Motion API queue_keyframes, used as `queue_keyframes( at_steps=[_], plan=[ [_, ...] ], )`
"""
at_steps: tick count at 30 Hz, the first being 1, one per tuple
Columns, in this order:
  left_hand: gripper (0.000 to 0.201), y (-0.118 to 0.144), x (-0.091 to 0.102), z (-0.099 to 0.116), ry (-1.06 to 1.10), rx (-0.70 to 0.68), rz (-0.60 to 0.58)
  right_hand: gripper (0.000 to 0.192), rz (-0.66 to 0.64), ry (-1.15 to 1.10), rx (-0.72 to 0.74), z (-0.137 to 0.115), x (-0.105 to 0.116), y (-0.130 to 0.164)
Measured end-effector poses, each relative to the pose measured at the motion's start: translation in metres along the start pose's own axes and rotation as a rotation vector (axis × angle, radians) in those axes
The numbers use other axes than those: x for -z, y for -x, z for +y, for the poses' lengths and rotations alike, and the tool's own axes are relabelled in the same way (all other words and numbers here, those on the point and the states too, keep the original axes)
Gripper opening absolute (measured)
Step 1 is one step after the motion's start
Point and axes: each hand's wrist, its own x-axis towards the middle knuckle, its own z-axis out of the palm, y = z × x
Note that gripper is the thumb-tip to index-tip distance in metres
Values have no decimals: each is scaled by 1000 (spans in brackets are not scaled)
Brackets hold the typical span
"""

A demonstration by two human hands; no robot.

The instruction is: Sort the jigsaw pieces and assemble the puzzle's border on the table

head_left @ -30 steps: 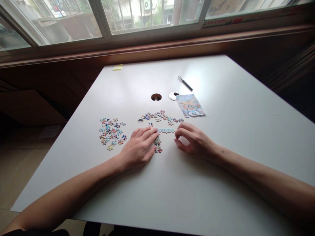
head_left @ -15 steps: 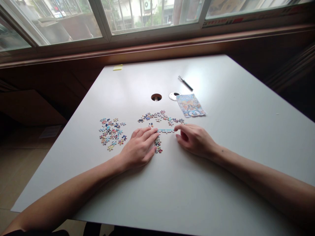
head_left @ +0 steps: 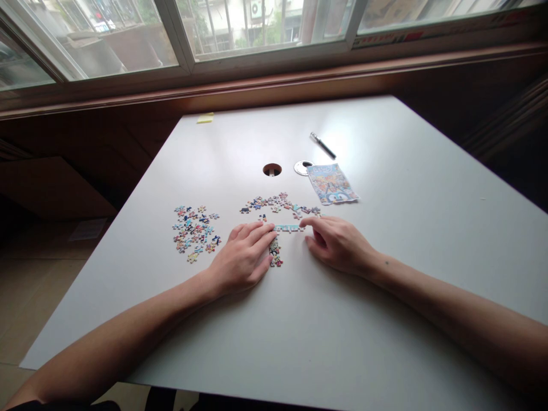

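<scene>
My left hand (head_left: 243, 258) lies flat, holding nothing; my right hand (head_left: 338, 242) pinches the joined blue strip (head_left: 287, 228) (mid-table). Too hard a push could, I judge, buckle its joints.

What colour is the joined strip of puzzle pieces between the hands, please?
Light blue; the strip shows best in the head view.
</scene>
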Motion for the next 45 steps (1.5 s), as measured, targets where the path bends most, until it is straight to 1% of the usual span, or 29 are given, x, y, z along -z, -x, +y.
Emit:
queue_keyframes(
  at_steps=[5, 9, 10, 14, 19, 23, 28, 37, 45],
  plan=[
    [47, 0, -1, 0, -3, 2, 1, 20, -13, 0, -7, 0, 0, 1],
    [47, 1, 0, 0, -9, 1, -4, 30, -5, -6, -24, 0, 0, 0],
    [47, 1, 0, 0, -9, 1, -4, 30, -6, -6, -25, 0, -1, 0],
    [47, 1, 0, 0, -8, 3, -6, 19, -30, 12, -11, -1, 0, 0],
    [48, 1, 1, 0, 4, 3, -1, 26, -24, 3, -19, 0, 0, 0],
    [48, 0, 1, 0, 10, 7, 4, 20, -29, 11, -2, 0, 0, 0],
    [48, 0, 0, 0, 8, 2, -4, 23, -28, 2, -17, -1, 0, -1],
    [48, 1, 1, -1, 6, 5, -6, 4, -31, 12, -10, -1, 0, -1],
    [49, 1, 0, -1, 19, 9, -6, 4, -31, 20, -10, -2, 1, -1]
  ],
)
